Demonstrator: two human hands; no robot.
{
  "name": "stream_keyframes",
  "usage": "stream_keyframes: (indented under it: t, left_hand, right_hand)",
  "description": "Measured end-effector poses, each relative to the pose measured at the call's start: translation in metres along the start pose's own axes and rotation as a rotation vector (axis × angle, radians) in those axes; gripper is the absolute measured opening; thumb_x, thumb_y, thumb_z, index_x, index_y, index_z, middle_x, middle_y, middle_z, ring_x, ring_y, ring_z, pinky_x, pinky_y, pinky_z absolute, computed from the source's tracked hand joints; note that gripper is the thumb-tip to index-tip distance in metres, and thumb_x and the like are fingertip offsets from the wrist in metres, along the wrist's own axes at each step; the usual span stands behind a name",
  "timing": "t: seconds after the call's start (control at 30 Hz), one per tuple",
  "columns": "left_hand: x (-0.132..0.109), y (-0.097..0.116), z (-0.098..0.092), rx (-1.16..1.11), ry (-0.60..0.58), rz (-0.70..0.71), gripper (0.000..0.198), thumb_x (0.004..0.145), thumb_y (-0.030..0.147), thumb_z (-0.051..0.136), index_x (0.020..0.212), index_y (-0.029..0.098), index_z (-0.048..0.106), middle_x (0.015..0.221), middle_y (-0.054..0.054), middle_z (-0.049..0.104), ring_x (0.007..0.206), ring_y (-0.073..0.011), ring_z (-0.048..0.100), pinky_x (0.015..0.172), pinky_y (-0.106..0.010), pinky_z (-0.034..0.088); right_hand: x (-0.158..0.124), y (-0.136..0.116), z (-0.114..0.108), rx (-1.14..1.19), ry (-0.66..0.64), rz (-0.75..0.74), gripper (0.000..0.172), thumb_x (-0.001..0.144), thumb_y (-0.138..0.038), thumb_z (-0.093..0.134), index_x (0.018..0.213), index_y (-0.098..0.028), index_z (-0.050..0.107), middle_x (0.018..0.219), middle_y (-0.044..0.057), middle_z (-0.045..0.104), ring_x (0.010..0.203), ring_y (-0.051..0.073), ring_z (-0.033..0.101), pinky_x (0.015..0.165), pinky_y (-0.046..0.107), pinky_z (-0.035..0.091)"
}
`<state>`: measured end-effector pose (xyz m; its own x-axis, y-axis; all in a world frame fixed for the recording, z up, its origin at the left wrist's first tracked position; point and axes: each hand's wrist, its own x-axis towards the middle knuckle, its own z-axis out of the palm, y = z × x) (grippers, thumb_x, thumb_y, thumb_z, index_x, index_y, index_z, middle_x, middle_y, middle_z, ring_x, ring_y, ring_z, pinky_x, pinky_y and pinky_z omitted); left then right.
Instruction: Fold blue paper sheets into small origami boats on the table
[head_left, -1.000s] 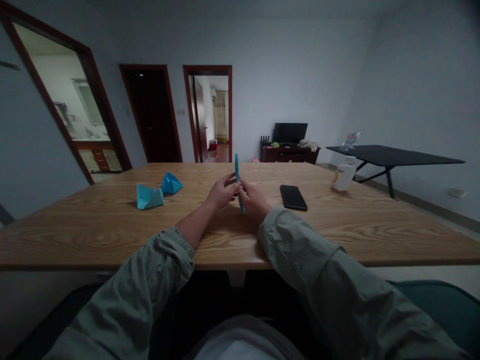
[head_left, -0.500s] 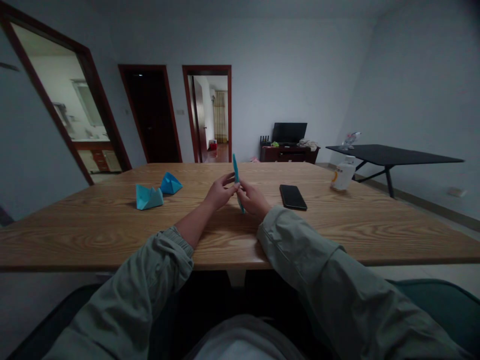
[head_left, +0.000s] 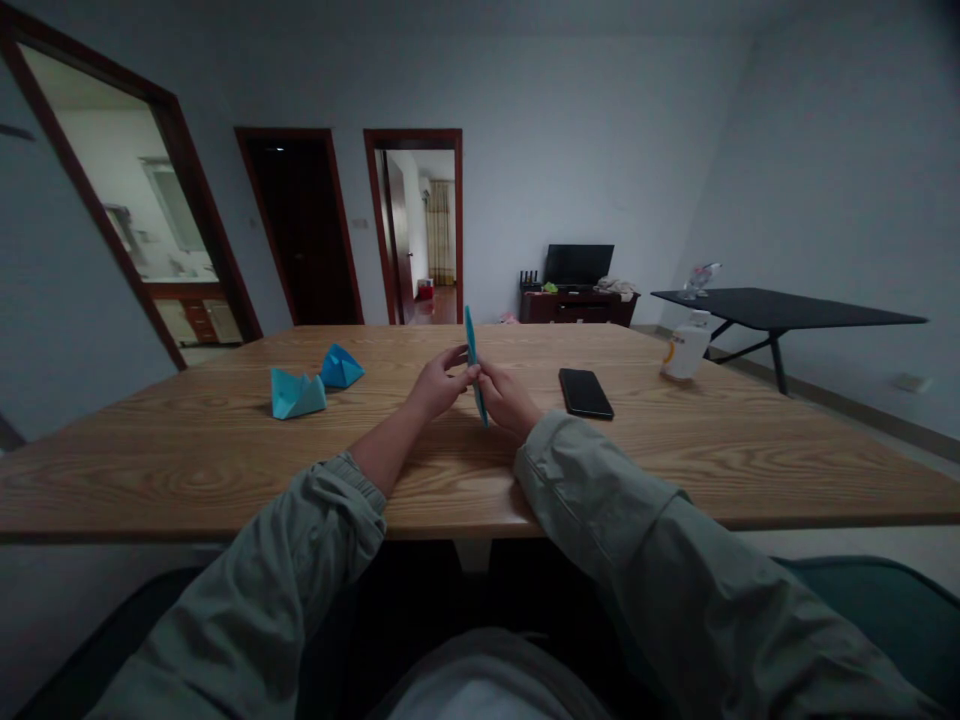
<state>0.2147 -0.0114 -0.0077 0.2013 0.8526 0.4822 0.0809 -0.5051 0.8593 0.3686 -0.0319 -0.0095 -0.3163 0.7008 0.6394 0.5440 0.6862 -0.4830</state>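
Observation:
Both my hands are above the middle of the wooden table (head_left: 225, 455), pinching a narrow folded piece of blue paper (head_left: 474, 350) held on edge. The paper stands almost upright, and its top leans slightly left. My left hand (head_left: 439, 385) holds it from the left, and my right hand (head_left: 508, 400) grips it from the right, with the fingers hiding its middle. Two blue origami paper boats, a lighter one (head_left: 298, 394) and a darker one (head_left: 342, 368), sit to the left of my hands. Neither hand touches them.
A black smartphone (head_left: 586, 393) lies right of my hands, and a white bottle (head_left: 685, 350) stands near the table's far right corner. Beyond stand a black side table (head_left: 780, 307) and a low cabinet (head_left: 577, 308) with a monitor (head_left: 578, 265).
The blue paper's top leans a little further left than before. My hands stay in nearly the same place on the table.

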Motion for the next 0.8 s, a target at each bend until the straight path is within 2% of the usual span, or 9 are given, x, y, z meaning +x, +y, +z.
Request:
stream_keyframes:
  t: [0.13, 0.3, 0.43, 0.57, 0.67, 0.73, 0.8]
  left_hand:
    - [0.000, -0.002, -0.001, 0.008, -0.006, -0.003, 0.062, 0.078, 0.042, 0.070, 0.132, 0.017, 0.053, 0.131, -0.016, 0.059, 0.081, -0.0170, 0.068, 0.067, -0.028, 0.057]
    - [0.000, -0.003, -0.002, 0.057, -0.010, 0.004, 0.062, 0.080, 0.035, 0.067, 0.136, 0.016, 0.049, 0.131, -0.016, 0.059, 0.073, -0.0141, 0.067, 0.066, -0.028, 0.057]
    - [-0.001, 0.003, 0.001, 0.231, 0.041, 0.058, 0.064, 0.078, 0.030, 0.067, 0.137, 0.015, 0.048, 0.126, -0.014, 0.061, 0.071, -0.0134, 0.066, 0.069, -0.028, 0.056]
    - [-0.001, 0.010, 0.004, 0.489, 0.151, 0.127, 0.055, 0.078, 0.022, 0.063, 0.132, 0.018, 0.051, 0.118, -0.011, 0.064, 0.080, -0.0179, 0.066, 0.079, -0.031, 0.052]
    - [0.000, 0.011, 0.003, 0.640, 0.222, 0.088, 0.038, 0.080, 0.017, 0.058, 0.117, 0.021, 0.058, 0.104, -0.009, 0.068, 0.091, -0.0238, 0.065, 0.082, -0.034, 0.049]
    - [0.000, 0.011, 0.002, 0.664, 0.236, 0.086, 0.035, 0.080, 0.014, 0.054, 0.114, 0.022, 0.059, 0.101, -0.009, 0.068, 0.095, -0.0250, 0.063, 0.084, -0.034, 0.048]
    - [0.000, 0.011, 0.001, 0.632, 0.235, 0.126, 0.040, 0.080, 0.010, 0.051, 0.118, 0.021, 0.057, 0.105, -0.008, 0.067, 0.097, -0.0234, 0.062, 0.085, -0.034, 0.047]
  right_hand:
    - [0.000, 0.000, 0.000, -0.002, 0.007, -0.027, 0.043, 0.096, -0.022, 0.032, 0.132, -0.019, 0.054, 0.115, 0.008, 0.068, 0.102, 0.020, 0.062, 0.092, 0.033, 0.046]
    - [0.001, 0.002, 0.003, -0.096, -0.002, 0.018, 0.043, 0.091, -0.021, 0.040, 0.132, -0.016, 0.053, 0.100, 0.008, 0.071, 0.080, 0.019, 0.064, 0.080, 0.031, 0.049]
    - [0.002, 0.000, 0.005, -0.131, 0.002, 0.017, 0.049, 0.090, -0.019, 0.041, 0.138, -0.018, 0.048, 0.104, 0.009, 0.071, 0.086, 0.020, 0.065, 0.082, 0.031, 0.049]
    - [0.003, -0.005, 0.005, -0.223, 0.046, 0.082, 0.045, 0.093, -0.023, 0.037, 0.136, -0.021, 0.052, 0.104, 0.010, 0.072, 0.087, 0.024, 0.067, 0.080, 0.033, 0.048]
    - [0.004, -0.006, 0.003, -0.294, 0.084, 0.150, 0.042, 0.095, -0.027, 0.036, 0.133, -0.021, 0.053, 0.101, 0.011, 0.072, 0.085, 0.026, 0.067, 0.077, 0.033, 0.048]
    - [0.005, -0.005, 0.001, -0.322, 0.105, 0.202, 0.042, 0.094, -0.028, 0.039, 0.133, -0.021, 0.053, 0.098, 0.011, 0.073, 0.083, 0.026, 0.068, 0.075, 0.033, 0.047]
    - [0.006, -0.003, 0.000, -0.307, 0.131, 0.246, 0.043, 0.093, -0.029, 0.043, 0.134, -0.022, 0.052, 0.098, 0.010, 0.073, 0.081, 0.024, 0.068, 0.073, 0.031, 0.047]
